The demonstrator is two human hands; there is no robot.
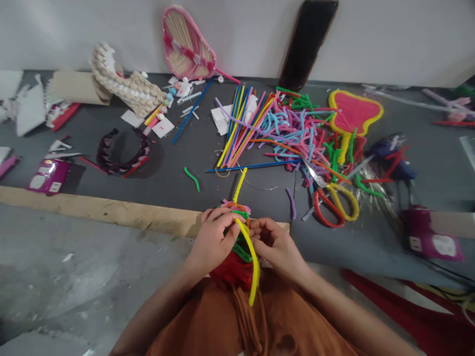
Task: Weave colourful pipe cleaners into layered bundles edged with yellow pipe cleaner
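Note:
My left hand (213, 237) and my right hand (274, 243) meet over my lap, fingers pinched on a small bundle of pipe cleaners (237, 210) in pink, green and red. A long yellow pipe cleaner (252, 262) runs from above the bundle, between my hands, and down over my orange clothing. Both hands are closed on this work.
A heap of coloured pipe cleaners and straws (285, 131) lies on the dark mat (185, 153) ahead. Red-and-yellow scissors (334, 205) sit to the right. A wooden strip (100, 210), a dark headband (122, 151), a pink racket shape (187, 44) and purple packets (48, 175) lie around.

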